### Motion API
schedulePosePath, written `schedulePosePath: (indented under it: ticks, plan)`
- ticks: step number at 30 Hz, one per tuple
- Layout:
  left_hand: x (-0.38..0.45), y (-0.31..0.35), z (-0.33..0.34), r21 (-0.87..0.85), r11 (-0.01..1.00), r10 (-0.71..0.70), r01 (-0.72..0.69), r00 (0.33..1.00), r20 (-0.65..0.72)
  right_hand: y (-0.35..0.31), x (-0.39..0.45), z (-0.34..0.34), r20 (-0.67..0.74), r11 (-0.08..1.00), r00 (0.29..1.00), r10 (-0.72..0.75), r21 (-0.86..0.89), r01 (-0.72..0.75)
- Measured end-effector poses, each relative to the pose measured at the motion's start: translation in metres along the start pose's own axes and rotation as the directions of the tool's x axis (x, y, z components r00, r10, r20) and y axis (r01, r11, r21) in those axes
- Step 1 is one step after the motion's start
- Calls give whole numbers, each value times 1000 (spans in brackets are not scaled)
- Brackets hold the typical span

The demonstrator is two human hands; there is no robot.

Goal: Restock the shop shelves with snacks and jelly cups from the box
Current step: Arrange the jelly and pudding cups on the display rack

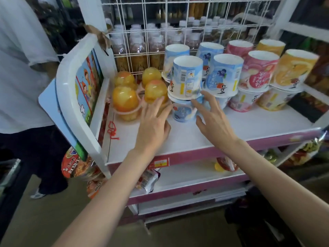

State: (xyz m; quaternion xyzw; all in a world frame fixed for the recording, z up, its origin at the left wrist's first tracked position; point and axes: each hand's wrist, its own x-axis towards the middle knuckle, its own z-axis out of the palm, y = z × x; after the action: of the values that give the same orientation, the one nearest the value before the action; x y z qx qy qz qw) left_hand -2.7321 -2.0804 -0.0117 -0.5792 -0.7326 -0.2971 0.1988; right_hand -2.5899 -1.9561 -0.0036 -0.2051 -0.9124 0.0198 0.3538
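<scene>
Both hands reach in over the shelf (pixel 231 125): left hand (pixel 153 125) fingers spread, grasping nothing; right hand (pixel 213 122) fingers loose, touching the lower blue jelly cup (pixel 183 111). The inverted blue cup (pixel 187 77) stacked above looks wobbly; one nudge could topple it.

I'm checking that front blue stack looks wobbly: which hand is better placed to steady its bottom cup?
Probably the right hand: its fingers already reach the bottom blue cup. The left hand sits nearer the yellow jelly cups.

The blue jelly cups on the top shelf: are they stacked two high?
Yes: each upper blue cup sits inverted on a lower blue cup standing on the shelf.
</scene>
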Motion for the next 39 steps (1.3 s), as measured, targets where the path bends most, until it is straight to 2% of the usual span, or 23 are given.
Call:
schedulePosePath:
  ticks: [4, 9, 11, 13, 15, 17, 20, 22, 23, 25, 27, 36, 39]
  plan:
    - [2, 16, 16, -64, 998, -6, 11, 997, 79, 4, -2, -3, 159, 995, 984, 87, 37, -94]
    - [9, 16, 10, -184, 981, -73, 65, 997, -36, 4, 8, -10, 83, 992, 990, 112, 42, -115]
    - [22, 16, 5, -218, 969, -127, 117, 991, -36, 0, 17, -14, 86, 964, 973, 216, 140, -226]
    - [38, 14, 2, -180, 970, -164, 161, 986, -1, -2, 24, -16, 112, 912, 947, 302, 256, -321]
    - [52, 11, 3, -132, 976, -167, 173, 984, 54, -6, 32, -19, 112, 862, 935, 337, 362, -354]
    - [57, 9, 7, -145, 976, -154, 162, 986, 67, -6, 46, -23, 134, 839, 942, 308, 428, -336]
    - [57, 7, 12, -182, 969, -164, 169, 986, 40, -3, 75, -26, 249, 836, 944, 215, 453, -310]
    - [54, 8, 14, -186, 973, -139, 137, 990, 1, -3, 86, -28, 292, 789, 925, 244, 495, -364]
    - [53, 7, 15, -184, 974, -135, 130, 991, -15, -4, 89, -26, 276, 773, 919, 283, 501, -389]
    - [53, 7, 16, -197, 971, -145, 136, 989, -32, -5, 91, -24, 215, 807, 924, 317, 450, -381]
    - [53, 8, 17, -219, 966, -152, 138, 987, -46, -5, 90, -23, 201, 849, 934, 295, 394, -353]
    - [53, 14, 20, -169, 967, -205, 192, 977, -62, -6, 83, -31, 220, 882, 943, 249, 351, -315]
    - [50, 14, 17, -181, 965, -204, 191, 977, -59, 0, 65, -39, 152, 904, 969, 195, 355, -237]
